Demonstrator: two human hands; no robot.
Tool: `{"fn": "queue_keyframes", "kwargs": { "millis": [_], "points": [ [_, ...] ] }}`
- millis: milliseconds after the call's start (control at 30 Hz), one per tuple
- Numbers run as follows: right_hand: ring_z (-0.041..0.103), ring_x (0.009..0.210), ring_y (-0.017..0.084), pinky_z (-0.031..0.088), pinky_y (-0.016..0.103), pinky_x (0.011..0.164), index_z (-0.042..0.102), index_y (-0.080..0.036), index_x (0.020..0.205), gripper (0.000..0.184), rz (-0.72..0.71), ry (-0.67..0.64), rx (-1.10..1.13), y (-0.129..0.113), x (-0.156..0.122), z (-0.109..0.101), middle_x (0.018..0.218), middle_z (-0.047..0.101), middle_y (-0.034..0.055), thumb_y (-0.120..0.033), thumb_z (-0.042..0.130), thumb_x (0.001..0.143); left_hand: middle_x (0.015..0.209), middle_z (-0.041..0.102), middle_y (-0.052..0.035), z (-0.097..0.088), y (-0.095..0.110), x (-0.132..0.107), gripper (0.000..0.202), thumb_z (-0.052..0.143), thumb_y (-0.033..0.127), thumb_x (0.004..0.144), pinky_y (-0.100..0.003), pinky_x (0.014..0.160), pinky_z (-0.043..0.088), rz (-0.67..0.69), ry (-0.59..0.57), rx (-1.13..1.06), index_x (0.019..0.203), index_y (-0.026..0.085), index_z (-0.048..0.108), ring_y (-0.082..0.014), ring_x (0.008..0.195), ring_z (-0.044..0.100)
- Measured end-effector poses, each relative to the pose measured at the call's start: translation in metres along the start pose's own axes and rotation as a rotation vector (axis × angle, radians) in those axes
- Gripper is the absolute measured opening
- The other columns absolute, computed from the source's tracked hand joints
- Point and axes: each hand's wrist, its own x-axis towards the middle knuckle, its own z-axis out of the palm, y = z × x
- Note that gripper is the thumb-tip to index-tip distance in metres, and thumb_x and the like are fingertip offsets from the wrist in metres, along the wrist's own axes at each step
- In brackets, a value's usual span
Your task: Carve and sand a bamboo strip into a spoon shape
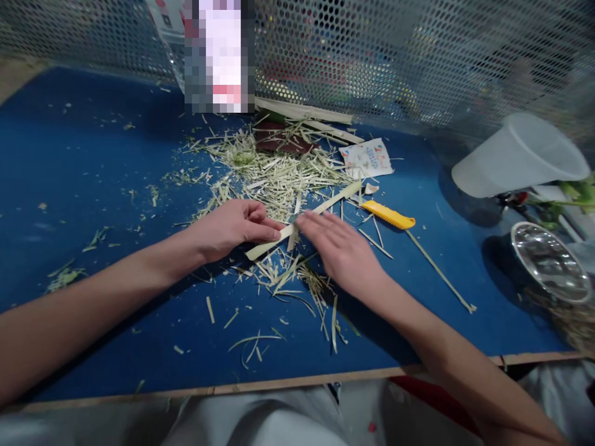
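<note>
My left hand (235,229) pinches a flat pale-green plant strip (261,249) near its lower end, between thumb and fingers. The strip slants up to the right over a pile of thin cut slivers (290,176). My right hand (341,248) reaches in from the right, its fingers stretched out and lying across the strip's middle. Its thumb is hidden. Something small and dark green shows at the fingertips; I cannot make out what it is. Just right of the strip's upper end lies a yellow-handled cutter knife (388,214).
A blue tabletop (116,142) is littered with scraps. A printed paper packet (367,158) lies behind the knife. Rightward are a translucent plastic cup (502,155), a shiny metal bowl (551,263) and a thin stalk (439,269). A perforated metal screen (348,62) stands at the back.
</note>
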Motion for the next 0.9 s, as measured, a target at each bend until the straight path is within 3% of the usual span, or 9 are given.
{"fn": "queue_keyframes", "kwargs": {
  "millis": [100, 233, 367, 433, 500, 633, 767, 900],
  "points": [
    [0.052, 0.139, 0.024, 0.042, 0.054, 0.118, 0.048, -0.017, 0.149, 0.062, 0.132, 0.061, -0.044, 0.0024, -0.0002, -0.0002, 0.142, 0.061, 0.0112, 0.002, 0.04, 0.09, 0.077, 0.075, -0.0046, 0.0012, -0.0008, 0.0008, 0.048, 0.084, 0.018, 0.056, -0.031, 0.082, 0.052, -0.017, 0.004, -0.031, 0.055, 0.023, 0.035, -0.026, 0.112, 0.068],
    [0.046, 0.143, 0.019, 0.038, 0.047, 0.122, 0.046, -0.018, 0.15, 0.064, -0.041, 0.002, 0.059, -0.0012, 0.0002, -0.0006, 0.149, 0.055, 0.0078, 0.002, 0.04, 0.09, 0.073, 0.073, -0.0022, 0.0029, -0.0013, 0.0019, 0.049, 0.085, 0.017, 0.054, -0.031, 0.083, 0.051, -0.019, 0.008, -0.083, 0.056, 0.023, 0.036, -0.0241, 0.106, 0.069],
    [0.053, 0.138, 0.024, 0.043, 0.053, 0.117, 0.052, -0.014, 0.145, 0.06, 0.113, 0.096, -0.044, 0.0009, 0.0, -0.0004, 0.139, 0.064, 0.013, 0.003, 0.038, 0.089, 0.08, 0.076, -0.0048, 0.0041, -0.0009, 0.0015, 0.05, 0.086, 0.019, 0.054, -0.031, 0.08, 0.051, -0.025, 0.011, -0.066, 0.055, 0.023, 0.036, -0.023, 0.1, 0.07],
    [0.049, 0.141, 0.023, 0.04, 0.051, 0.12, 0.052, -0.01, 0.144, 0.06, 0.048, 0.063, -0.008, 0.0005, -0.0003, 0.0, 0.143, 0.06, 0.0148, 0.004, 0.038, 0.088, 0.081, 0.076, -0.0049, 0.0043, -0.0008, 0.001, 0.05, 0.086, 0.02, 0.053, -0.032, 0.08, 0.052, -0.019, -0.002, -0.049, 0.055, 0.023, 0.036, -0.0227, 0.096, 0.07],
    [0.046, 0.144, 0.019, 0.038, 0.046, 0.122, 0.049, -0.012, 0.147, 0.061, -0.042, -0.003, 0.051, -0.0005, -0.0002, 0.0003, 0.148, 0.056, 0.0106, 0.004, 0.038, 0.089, 0.08, 0.076, -0.0048, 0.0039, -0.0013, 0.0008, 0.05, 0.087, 0.021, 0.053, -0.033, 0.08, 0.052, 0.001, -0.017, -0.044, 0.055, 0.023, 0.036, -0.0233, 0.096, 0.07],
    [0.052, 0.139, 0.023, 0.042, 0.051, 0.119, 0.052, -0.014, 0.145, 0.06, 0.104, 0.067, -0.027, 0.001, 0.0012, -0.0008, 0.14, 0.063, 0.0129, 0.003, 0.04, 0.089, 0.076, 0.074, -0.0052, 0.0031, -0.0029, 0.0011, 0.05, 0.086, 0.023, 0.055, -0.035, 0.083, 0.053, 0.031, -0.048, -0.028, 0.055, 0.023, 0.036, -0.0274, 0.108, 0.069],
    [0.047, 0.143, 0.019, 0.038, 0.045, 0.122, 0.053, -0.012, 0.143, 0.058, -0.02, -0.011, 0.017, 0.0001, 0.0016, -0.0033, 0.147, 0.057, 0.011, 0.003, 0.04, 0.089, 0.08, 0.076, -0.0053, 0.0047, -0.0044, 0.0014, 0.049, 0.085, 0.021, 0.056, -0.036, 0.088, 0.052, 0.041, -0.043, -0.008, 0.056, 0.023, 0.036, -0.0264, 0.108, 0.069],
    [0.053, 0.138, 0.023, 0.043, 0.051, 0.118, 0.056, -0.012, 0.141, 0.056, 0.106, 0.06, -0.064, 0.0004, 0.0013, -0.0038, 0.138, 0.064, 0.0145, 0.003, 0.039, 0.089, 0.092, 0.079, -0.0086, 0.0063, -0.0049, 0.0022, 0.049, 0.086, 0.026, 0.057, -0.037, 0.088, 0.052, 0.044, -0.023, 0.002, 0.057, 0.022, 0.037, -0.0255, 0.103, 0.07]
  ]
}}
